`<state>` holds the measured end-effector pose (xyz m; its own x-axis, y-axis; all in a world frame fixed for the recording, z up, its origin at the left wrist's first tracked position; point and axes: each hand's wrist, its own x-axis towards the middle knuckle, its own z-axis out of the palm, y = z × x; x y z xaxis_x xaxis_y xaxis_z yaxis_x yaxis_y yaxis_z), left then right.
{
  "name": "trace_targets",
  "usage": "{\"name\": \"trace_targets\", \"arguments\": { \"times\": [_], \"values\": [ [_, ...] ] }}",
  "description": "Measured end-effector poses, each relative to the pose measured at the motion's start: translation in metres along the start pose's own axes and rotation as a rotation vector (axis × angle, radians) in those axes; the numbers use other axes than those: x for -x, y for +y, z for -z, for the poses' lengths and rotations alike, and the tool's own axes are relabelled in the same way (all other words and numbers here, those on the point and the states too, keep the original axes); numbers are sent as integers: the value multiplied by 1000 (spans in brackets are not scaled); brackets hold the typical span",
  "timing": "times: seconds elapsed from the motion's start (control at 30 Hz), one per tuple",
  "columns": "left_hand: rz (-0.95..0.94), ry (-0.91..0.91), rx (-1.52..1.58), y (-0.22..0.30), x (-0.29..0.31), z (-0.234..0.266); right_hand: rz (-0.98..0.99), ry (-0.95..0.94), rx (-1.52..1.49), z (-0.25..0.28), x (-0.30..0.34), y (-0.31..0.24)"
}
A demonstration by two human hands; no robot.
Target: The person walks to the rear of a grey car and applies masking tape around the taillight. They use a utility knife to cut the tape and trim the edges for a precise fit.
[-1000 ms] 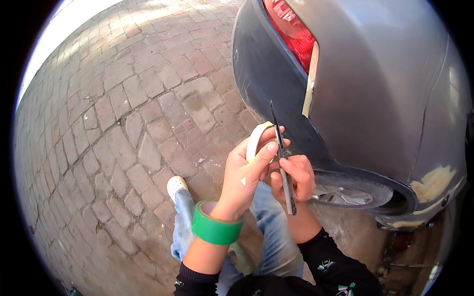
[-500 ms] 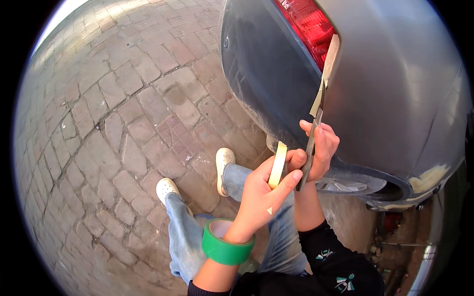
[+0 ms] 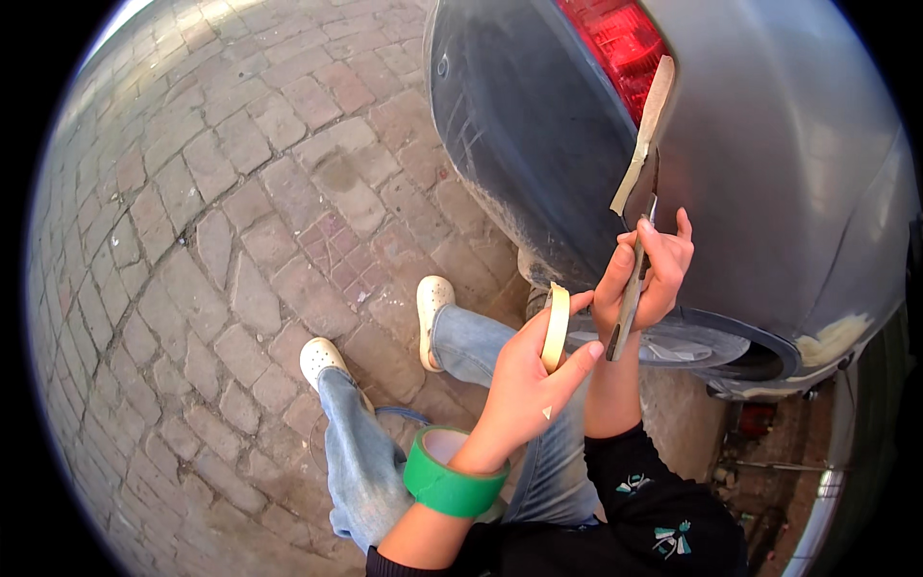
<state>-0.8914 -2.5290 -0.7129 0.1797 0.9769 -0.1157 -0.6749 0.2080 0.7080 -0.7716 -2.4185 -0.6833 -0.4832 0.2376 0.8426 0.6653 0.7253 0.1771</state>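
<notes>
My left hand holds a narrow roll of masking tape, its thumb stretched toward my right hand. A wide green tape roll hangs around my left wrist, and a small pale triangular scrap sticks to the back of that hand. In my right hand is a slim, flat grey metal tool, pinched between thumb and fingers, its thin dark end pointing up. Just beyond that end, a strip of masking tape runs along the edge of the red tail light; its lower end stands out over the bumper.
The grey car's dark bumper and body panel fill the right side. Below is a wheel, with a pale patch on the bodywork beside it. My feet in cream clogs stand on stone paving.
My right hand has shifted right with the metal tool, its fingers now more spread. My left thumb has come away from the tool's lower end. The tape strip stays by the light.
</notes>
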Motion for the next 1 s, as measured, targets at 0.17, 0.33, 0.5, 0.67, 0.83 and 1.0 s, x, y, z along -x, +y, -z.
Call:
{"name": "trace_targets", "arguments": {
  "times": [0.17, 0.33, 0.5, 0.67, 0.83, 1.0],
  "values": [
    [3, 11, 28, -2, -1, -4, -24, -15, 31, 1, 1, -1],
    [5, 20, 27, -1, -1, -4, -38, -58, 53, 2, 0, -4],
    [30, 24, 56, 0, -1, -5, -63, -54, 76, 2, 2, -4],
    [6, 34, 87, -5, -2, -4, -91, -52, 107, 0, 2, -6],
    [72, 22, 166, -4, 0, -1, -93, -121, 140, 4, -2, -11],
    [41, 60, 195, -5, -1, -2, -87, -76, 127, 0, 0, -9]
  ]
}}
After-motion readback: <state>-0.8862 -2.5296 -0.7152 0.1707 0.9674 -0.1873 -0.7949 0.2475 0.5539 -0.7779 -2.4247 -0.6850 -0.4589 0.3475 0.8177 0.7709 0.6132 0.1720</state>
